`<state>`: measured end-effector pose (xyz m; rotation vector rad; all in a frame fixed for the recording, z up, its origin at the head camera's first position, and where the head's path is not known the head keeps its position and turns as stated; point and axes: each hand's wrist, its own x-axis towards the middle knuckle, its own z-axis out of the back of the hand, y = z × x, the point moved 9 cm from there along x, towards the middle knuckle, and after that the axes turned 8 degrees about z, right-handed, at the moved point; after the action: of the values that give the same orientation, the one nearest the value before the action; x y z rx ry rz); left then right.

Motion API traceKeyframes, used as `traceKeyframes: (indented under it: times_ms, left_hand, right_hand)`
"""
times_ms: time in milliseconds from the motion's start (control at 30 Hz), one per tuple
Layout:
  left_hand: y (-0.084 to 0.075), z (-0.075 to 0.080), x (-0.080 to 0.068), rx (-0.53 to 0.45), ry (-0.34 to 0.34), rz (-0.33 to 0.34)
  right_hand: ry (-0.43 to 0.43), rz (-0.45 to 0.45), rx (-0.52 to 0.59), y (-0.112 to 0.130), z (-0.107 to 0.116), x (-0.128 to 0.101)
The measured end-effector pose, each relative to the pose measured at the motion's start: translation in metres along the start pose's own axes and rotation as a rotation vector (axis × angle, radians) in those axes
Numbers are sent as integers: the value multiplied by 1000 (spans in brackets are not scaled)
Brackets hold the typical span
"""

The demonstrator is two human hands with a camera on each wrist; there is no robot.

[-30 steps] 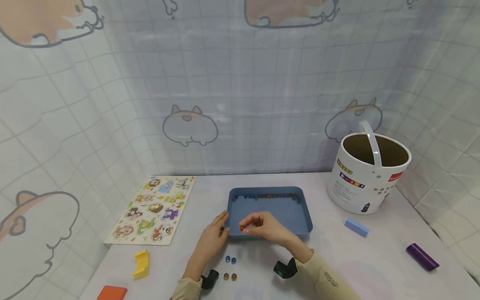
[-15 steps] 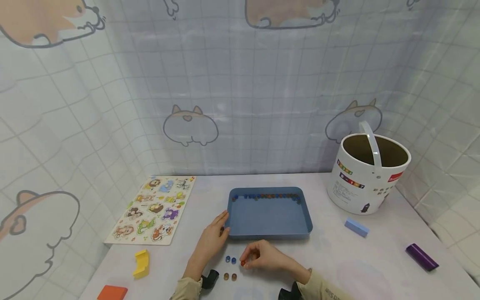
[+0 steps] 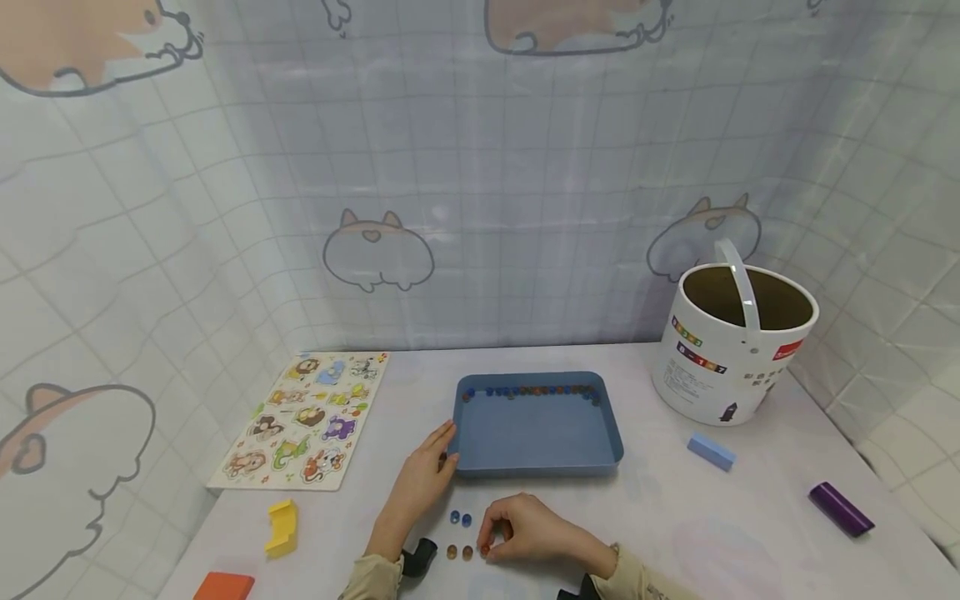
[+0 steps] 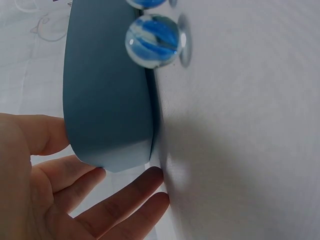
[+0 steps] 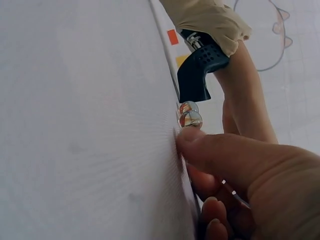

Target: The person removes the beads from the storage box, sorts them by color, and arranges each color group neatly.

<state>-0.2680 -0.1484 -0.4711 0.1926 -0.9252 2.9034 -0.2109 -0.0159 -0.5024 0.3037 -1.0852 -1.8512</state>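
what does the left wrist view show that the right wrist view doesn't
Only the left wrist view shows the blue tray, the left hand with straight fingers at its corner, and two blue swirled marbles. Only the right wrist view shows the right hand with fingers curled at the table, two amber marbles beside its thumb, and the black wrist mount. Both show the white table.

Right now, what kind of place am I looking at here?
Probably a tabletop play or activity corner, staged in front of a cartoon-printed curtain. An animal puzzle board, a blue tray lined with marbles, and loose toy blocks such as the yellow block suggest it.
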Motion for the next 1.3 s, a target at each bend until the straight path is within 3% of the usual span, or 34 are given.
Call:
traceKeyframes:
  times_ms: [133,333,500,700,1000,1133,1300]
  left_hand:
    - [0,0,0,-5,0,-4]
    - [-1,1,-1,-7,-10,-7]
    - [-2,2,-2,0,-23,-19]
    - [0,0,-2,-6,-8,16]
    - [0,-2,0,-2,7,17]
    - [0,-2,-1,-2,15,19]
    - [0,-2,-1,5,19,27]
  right_hand:
    - [20,10,-37,0,-1,0]
    - [-22,-80,163,1,16,5]
    - [-100,-87,258,12,54,16]
    - [-203,-67,205,12,106,32]
    - [-327,-150,248,-7,164,62]
    - [-375,-194,278,-21,173,75]
    - [-409,-237,292,-42,168,94]
